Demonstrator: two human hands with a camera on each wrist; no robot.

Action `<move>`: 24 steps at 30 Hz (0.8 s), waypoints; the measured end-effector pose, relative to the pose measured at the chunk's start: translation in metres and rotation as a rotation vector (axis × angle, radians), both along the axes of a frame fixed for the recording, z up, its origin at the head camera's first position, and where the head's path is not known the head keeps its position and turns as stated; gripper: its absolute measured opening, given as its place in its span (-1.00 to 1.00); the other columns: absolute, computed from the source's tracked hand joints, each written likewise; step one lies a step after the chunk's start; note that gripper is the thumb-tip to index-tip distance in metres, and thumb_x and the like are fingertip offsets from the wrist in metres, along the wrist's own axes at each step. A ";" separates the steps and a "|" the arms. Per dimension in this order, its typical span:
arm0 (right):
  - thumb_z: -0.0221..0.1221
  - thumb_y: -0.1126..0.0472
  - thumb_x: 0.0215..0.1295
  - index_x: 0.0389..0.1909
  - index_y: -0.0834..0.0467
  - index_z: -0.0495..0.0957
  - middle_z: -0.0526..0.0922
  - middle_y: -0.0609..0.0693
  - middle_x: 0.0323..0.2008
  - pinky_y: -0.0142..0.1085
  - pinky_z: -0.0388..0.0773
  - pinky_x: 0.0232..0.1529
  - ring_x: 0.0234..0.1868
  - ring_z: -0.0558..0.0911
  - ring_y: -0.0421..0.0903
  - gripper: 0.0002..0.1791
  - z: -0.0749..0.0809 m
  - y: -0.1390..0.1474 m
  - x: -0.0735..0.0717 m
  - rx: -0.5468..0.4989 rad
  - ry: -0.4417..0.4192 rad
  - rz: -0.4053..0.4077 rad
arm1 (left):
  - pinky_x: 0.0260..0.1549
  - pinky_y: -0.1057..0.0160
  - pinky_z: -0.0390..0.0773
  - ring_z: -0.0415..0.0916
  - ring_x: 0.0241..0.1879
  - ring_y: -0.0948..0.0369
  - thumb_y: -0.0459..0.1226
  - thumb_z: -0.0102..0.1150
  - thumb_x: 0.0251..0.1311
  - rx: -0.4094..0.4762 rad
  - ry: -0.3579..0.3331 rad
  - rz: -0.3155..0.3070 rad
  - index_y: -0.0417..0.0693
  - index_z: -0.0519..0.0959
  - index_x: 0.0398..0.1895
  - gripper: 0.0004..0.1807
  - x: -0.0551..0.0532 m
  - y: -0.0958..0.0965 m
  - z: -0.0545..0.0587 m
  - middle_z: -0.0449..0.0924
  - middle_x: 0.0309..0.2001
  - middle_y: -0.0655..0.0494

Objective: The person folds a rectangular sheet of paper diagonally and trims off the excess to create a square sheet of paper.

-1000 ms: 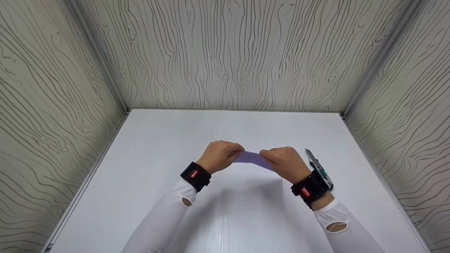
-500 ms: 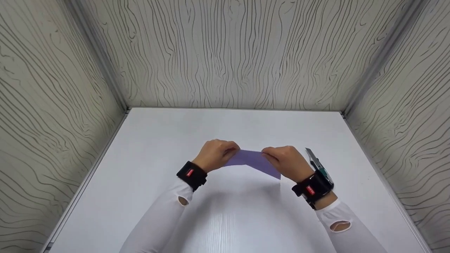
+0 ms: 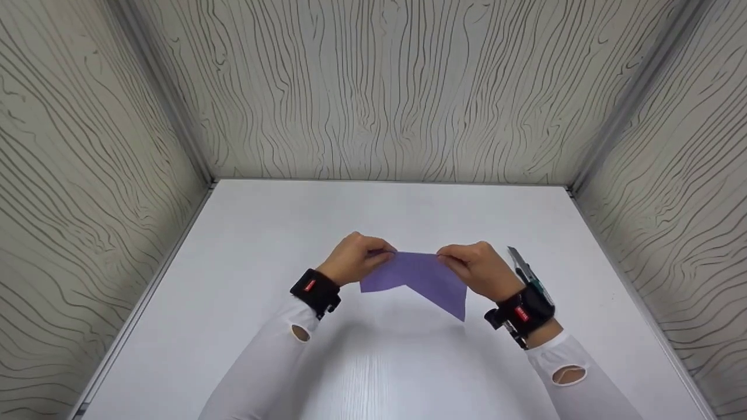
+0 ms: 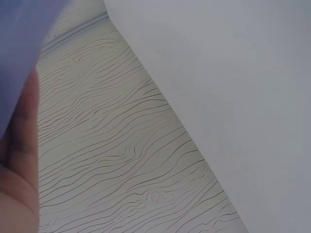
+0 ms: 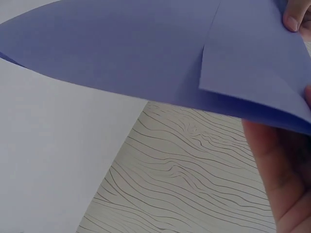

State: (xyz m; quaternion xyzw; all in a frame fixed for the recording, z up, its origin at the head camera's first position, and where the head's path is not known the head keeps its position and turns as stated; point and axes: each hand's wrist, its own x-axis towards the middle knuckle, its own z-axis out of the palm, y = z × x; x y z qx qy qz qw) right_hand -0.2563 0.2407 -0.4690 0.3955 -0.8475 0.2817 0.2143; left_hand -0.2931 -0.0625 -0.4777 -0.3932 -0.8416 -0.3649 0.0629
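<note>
We see the paper point(image 3: 423, 271) held up over the middle of the table point(image 3: 262, 233), its longest corner hanging between 4 and 5 o'clock. The left hand point(image 3: 357, 258) pinches its upper edge near 10 o'clock, and the right hand point(image 3: 483, 270) pinches that edge near 2 o'clock. At the paper's 3 o'clock we find the knife point(image 3: 526, 272) on the table, tip toward 11 o'clock, partly hidden by the right wristband point(image 3: 530, 309).
</note>
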 end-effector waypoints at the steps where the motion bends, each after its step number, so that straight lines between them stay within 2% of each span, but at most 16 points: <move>1: 0.38 0.48 0.35 -0.14 0.21 0.77 0.85 0.01 -0.37 -0.41 0.67 -0.39 -0.46 0.72 -0.23 -0.85 0.000 0.000 0.001 0.001 -0.032 -0.008 | -0.16 0.22 0.76 0.84 -0.19 0.15 -0.33 0.34 0.47 0.006 0.004 0.001 -0.16 0.85 -0.08 -0.85 0.000 0.000 0.000 0.89 -0.15 0.00; 5: 0.42 0.41 0.36 0.11 0.31 0.68 0.87 0.08 -0.32 -0.21 0.82 -0.29 -0.37 0.83 -0.10 -0.67 0.003 0.003 0.003 -0.010 -0.144 -0.048 | -0.16 0.16 0.78 0.84 -0.21 0.13 -0.35 0.34 0.46 0.014 0.017 0.024 -0.16 0.85 -0.11 -0.87 0.000 -0.001 -0.001 0.89 -0.17 -0.01; 7: 0.42 0.39 0.37 0.15 0.35 0.67 0.88 0.11 -0.28 -0.12 0.84 -0.25 -0.31 0.87 -0.02 -0.63 0.003 0.005 0.003 -0.017 -0.163 -0.059 | -0.14 0.12 0.79 0.84 -0.20 0.13 -0.35 0.34 0.46 0.007 0.011 0.037 -0.16 0.85 -0.11 -0.87 0.000 -0.002 -0.001 0.89 -0.16 -0.01; 10: 0.41 0.41 0.36 -0.02 0.32 0.76 0.87 0.06 -0.32 -0.30 0.77 -0.33 -0.39 0.78 -0.16 -0.80 0.002 0.007 0.002 -0.030 -0.134 -0.055 | -0.13 0.13 0.78 0.82 -0.20 0.14 -0.36 0.34 0.46 -0.005 -0.017 0.049 -0.16 0.85 -0.11 -0.87 -0.001 -0.004 -0.002 0.89 -0.16 -0.01; 13: 0.40 0.44 0.36 -0.21 0.26 0.82 0.83 0.01 -0.41 -0.48 0.58 -0.43 -0.46 0.60 -0.31 -0.93 0.000 0.009 0.000 -0.052 -0.110 -0.033 | -0.13 0.17 0.77 0.80 -0.21 0.17 -0.36 0.33 0.47 -0.006 -0.053 0.037 -0.16 0.84 -0.11 -0.87 -0.001 -0.006 -0.002 0.88 -0.16 0.00; 16: 0.39 0.47 0.35 -0.27 0.25 0.82 0.81 0.00 -0.45 -0.56 0.45 -0.46 -0.48 0.52 -0.36 -0.91 -0.001 0.010 -0.001 -0.084 -0.106 -0.001 | -0.12 0.23 0.75 0.77 -0.21 0.20 -0.35 0.32 0.49 0.014 -0.111 0.004 -0.17 0.84 -0.09 -0.86 -0.003 -0.008 -0.004 0.88 -0.15 -0.01; 19: 0.38 0.49 0.35 -0.26 0.26 0.84 0.84 0.05 -0.42 -0.59 0.49 -0.43 -0.46 0.59 -0.33 -0.89 -0.002 0.011 -0.002 -0.115 -0.129 0.019 | -0.06 0.26 0.73 0.75 -0.16 0.22 -0.31 0.30 0.52 0.055 -0.200 -0.026 -0.17 0.83 -0.04 -0.83 -0.005 -0.011 -0.006 0.87 -0.10 -0.03; 24: 0.37 0.47 0.38 -0.22 0.27 0.85 0.87 0.13 -0.33 -0.60 0.59 -0.34 -0.40 0.70 -0.29 -0.88 -0.002 0.016 -0.002 -0.167 -0.238 0.015 | -0.08 0.33 0.70 0.70 -0.18 0.29 -0.25 0.27 0.55 0.141 -0.346 -0.003 -0.17 0.83 -0.02 -0.78 -0.008 -0.019 -0.008 0.85 -0.10 -0.05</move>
